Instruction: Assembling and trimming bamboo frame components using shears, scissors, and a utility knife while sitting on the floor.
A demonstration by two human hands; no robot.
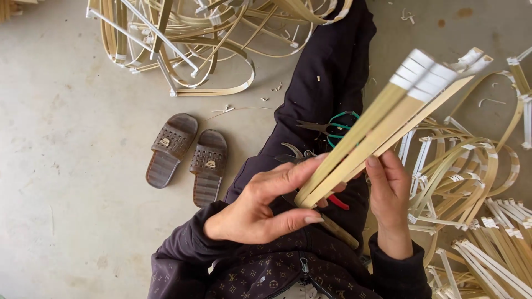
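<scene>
**Bamboo strips gripped in both hands**

Left hand [260,205] clamps the near end of a bundle of bamboo strips [382,122], fingers closed round it. Right hand [388,191] pinches the bundle's side. Held over the lap; scissors [332,128] rest on the leg, sandals [188,155] on the floor.

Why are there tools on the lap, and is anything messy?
Green-handled scissors and red-handled pliers lie loose on the person's lap. Small white scraps dot the concrete floor, and bent bamboo strips lie tangled.
</scene>
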